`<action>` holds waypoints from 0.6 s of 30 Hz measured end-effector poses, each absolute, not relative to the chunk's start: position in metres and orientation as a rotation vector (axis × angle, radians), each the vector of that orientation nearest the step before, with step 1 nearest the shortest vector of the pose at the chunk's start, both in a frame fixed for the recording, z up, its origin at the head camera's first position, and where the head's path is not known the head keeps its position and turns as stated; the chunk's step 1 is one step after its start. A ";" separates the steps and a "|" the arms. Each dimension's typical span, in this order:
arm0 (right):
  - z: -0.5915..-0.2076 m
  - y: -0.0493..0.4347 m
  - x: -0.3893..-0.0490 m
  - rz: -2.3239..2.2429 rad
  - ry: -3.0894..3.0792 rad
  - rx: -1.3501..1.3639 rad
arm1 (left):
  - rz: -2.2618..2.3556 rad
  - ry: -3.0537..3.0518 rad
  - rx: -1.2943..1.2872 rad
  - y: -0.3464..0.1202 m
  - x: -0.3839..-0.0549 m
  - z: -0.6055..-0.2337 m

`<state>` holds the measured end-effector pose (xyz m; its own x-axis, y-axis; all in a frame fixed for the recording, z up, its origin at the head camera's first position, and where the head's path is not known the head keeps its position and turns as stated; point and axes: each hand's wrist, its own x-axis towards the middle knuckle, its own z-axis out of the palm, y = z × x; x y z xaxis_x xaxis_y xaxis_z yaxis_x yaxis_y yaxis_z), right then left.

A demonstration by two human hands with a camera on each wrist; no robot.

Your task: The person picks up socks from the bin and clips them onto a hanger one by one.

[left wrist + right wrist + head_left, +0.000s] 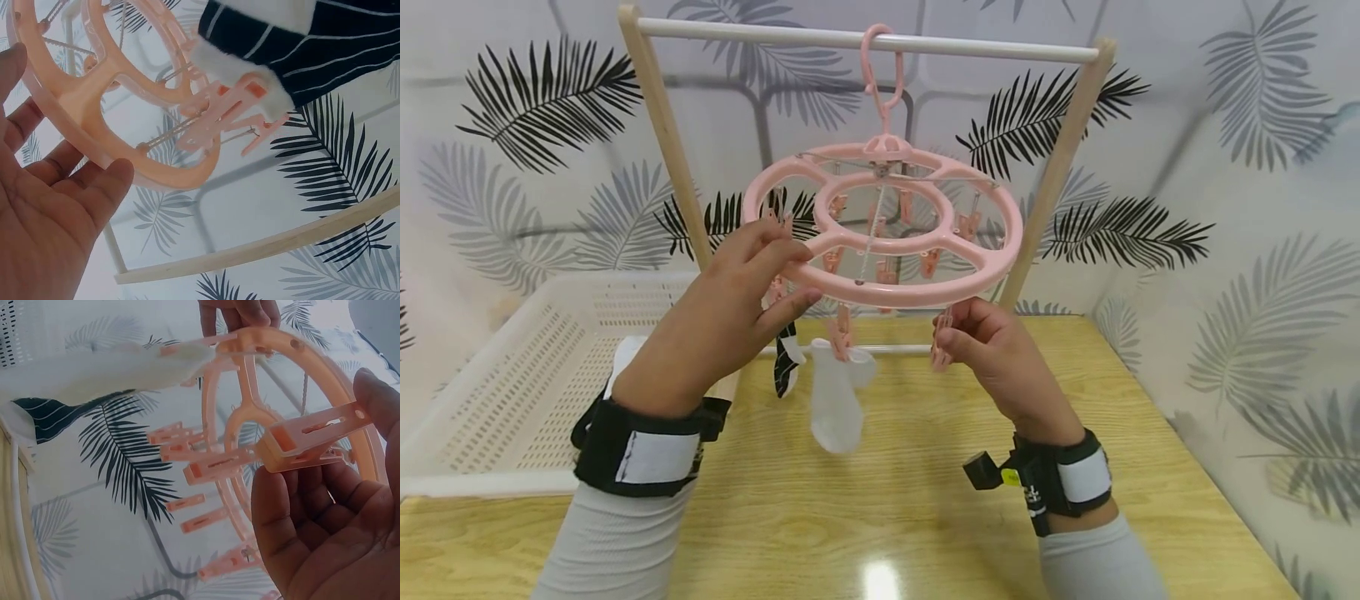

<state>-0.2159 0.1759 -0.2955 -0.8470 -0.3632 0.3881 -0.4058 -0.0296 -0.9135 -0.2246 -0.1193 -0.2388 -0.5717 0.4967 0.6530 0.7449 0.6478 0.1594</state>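
A pink round clip hanger (880, 293) hangs by its hook from a white rail. My left hand (718, 308) holds the left front of its rim between thumb and fingers. At the front right, my right hand (1003, 354) pinches a pink clothespin (940, 346) that hangs from the rim; nothing is between its jaws in the right wrist view (312, 437). A white sock (835, 404) hangs from another clip at the front. Behind my left hand, a black-and-white sock (786, 362) hangs from a clip, larger in the left wrist view.
The rail (760, 33) spans two wooden posts (1060, 167) standing on the wood-grain table (887, 508). At the left is a white perforated basket (542, 367), with white and dark cloth in it partly hidden by my left arm. A leaf-patterned backdrop (1262, 275) surrounds the table.
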 end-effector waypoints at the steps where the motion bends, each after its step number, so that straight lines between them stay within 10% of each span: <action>1: -0.296 0.174 -0.215 2.054 -2.160 0.862 | -0.581 -2.286 -0.970 -0.120 -0.225 -0.239; 18: -0.295 0.150 -0.206 1.941 -2.151 0.860 | -0.607 -2.156 -0.896 -0.123 -0.228 -0.246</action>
<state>-0.2063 0.1496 -0.2946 -0.8317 -0.3269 0.4489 -0.4800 0.0166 -0.8771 -0.2283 -0.1234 -0.2457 -0.5048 0.4119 0.7586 0.7471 0.6487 0.1450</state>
